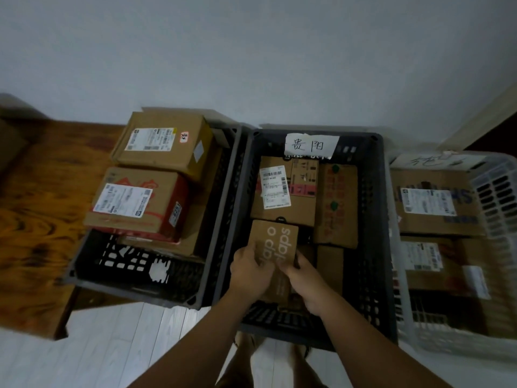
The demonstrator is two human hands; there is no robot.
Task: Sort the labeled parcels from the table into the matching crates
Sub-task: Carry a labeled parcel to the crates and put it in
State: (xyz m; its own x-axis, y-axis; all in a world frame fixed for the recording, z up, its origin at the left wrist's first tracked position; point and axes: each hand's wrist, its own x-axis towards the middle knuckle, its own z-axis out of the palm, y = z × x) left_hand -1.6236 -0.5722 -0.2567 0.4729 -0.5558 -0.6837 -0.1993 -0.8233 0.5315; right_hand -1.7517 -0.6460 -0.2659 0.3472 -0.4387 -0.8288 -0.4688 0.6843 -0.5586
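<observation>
Parcel of brown cardboard printed with white lettering sits low inside our middle dark grey plastic crate, beneath its white handwritten paper label. Our left hand and right hand grip its near end from either side, fingers curled around it, beside other cardboard boxes.
</observation>
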